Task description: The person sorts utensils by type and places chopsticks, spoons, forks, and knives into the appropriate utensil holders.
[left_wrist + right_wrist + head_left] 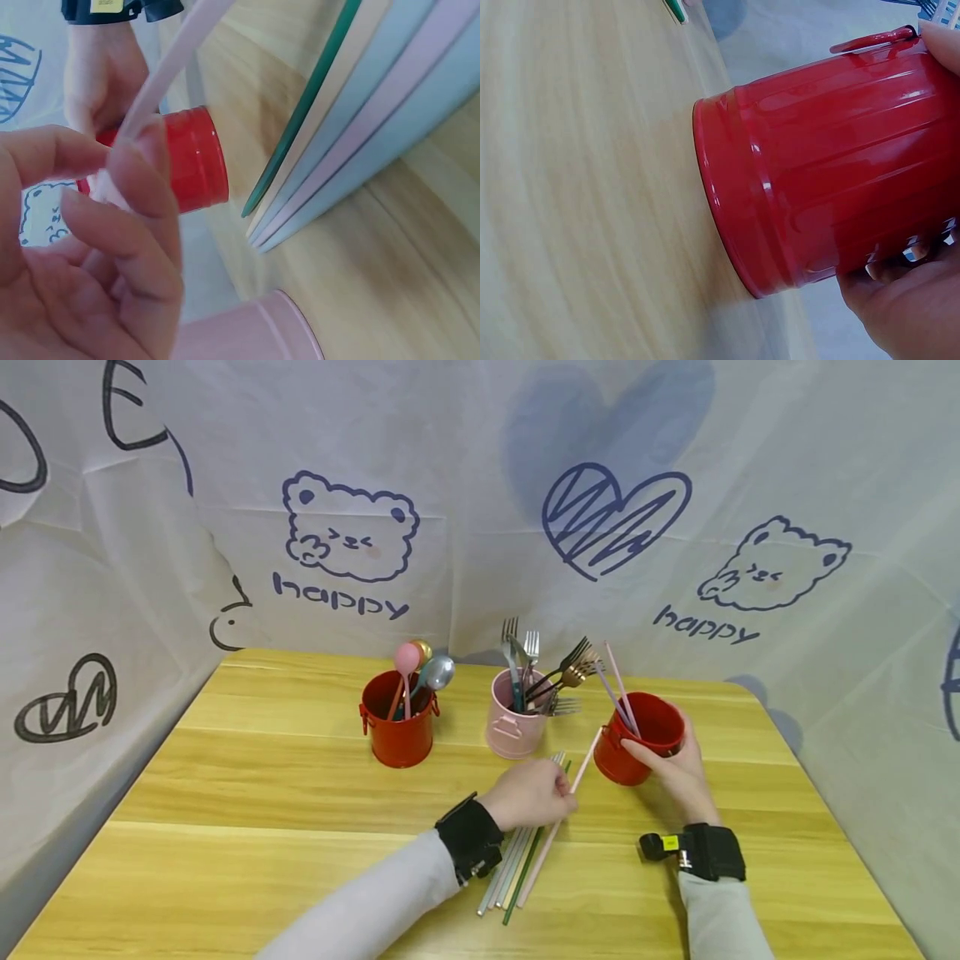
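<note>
My left hand (528, 793) pinches a pale pink chopstick (176, 64) between thumb and fingertips, above a bundle of chopsticks. The bundle holds several pastel ones and a green chopstick (525, 885), lying side by side on the table. To the right, my right hand (686, 777) grips a red bucket (817, 165), thumb at the rim and fingers around the far side. Two chopsticks (619, 693), one pink and one lilac, lean inside that bucket. The upper end of the held chopstick overlaps the bucket's left side in the head view.
A pink bucket (506, 739) with several forks (573, 670) stands behind the left hand. Farther left, another red bucket (401, 747) contains several spoons (440, 672). The wooden table (247, 810) ends at a white cloth backdrop (480, 527) with drawings.
</note>
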A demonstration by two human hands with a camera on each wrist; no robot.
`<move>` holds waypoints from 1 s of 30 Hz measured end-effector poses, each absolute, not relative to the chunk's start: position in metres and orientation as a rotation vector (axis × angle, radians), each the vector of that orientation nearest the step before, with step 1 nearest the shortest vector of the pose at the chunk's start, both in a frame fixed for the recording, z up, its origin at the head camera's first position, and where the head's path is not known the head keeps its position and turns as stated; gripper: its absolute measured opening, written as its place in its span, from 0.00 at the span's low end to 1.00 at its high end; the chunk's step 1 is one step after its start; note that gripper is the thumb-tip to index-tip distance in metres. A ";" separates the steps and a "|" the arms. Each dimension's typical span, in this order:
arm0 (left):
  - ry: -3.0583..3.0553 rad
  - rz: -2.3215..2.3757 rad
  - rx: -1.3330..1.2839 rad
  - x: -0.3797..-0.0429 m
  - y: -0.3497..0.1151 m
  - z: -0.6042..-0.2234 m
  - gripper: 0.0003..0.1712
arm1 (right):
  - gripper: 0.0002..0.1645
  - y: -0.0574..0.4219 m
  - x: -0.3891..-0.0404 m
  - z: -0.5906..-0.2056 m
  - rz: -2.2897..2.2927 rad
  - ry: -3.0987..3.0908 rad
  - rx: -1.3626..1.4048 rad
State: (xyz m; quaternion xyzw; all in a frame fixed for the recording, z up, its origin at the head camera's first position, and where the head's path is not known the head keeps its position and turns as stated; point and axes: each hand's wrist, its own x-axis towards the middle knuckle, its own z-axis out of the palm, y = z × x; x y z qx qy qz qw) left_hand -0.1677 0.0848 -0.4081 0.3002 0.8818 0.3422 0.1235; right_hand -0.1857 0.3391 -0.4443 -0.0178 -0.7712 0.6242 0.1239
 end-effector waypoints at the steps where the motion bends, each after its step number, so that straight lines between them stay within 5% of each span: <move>1: 2.564 1.026 0.903 -0.168 0.084 -0.408 0.06 | 0.49 0.339 -0.186 -0.444 1.812 -2.253 -0.054; 30: 2.616 1.621 1.434 -0.183 0.094 -0.351 0.05 | 0.50 0.338 -0.186 -0.445 1.831 -2.256 -0.078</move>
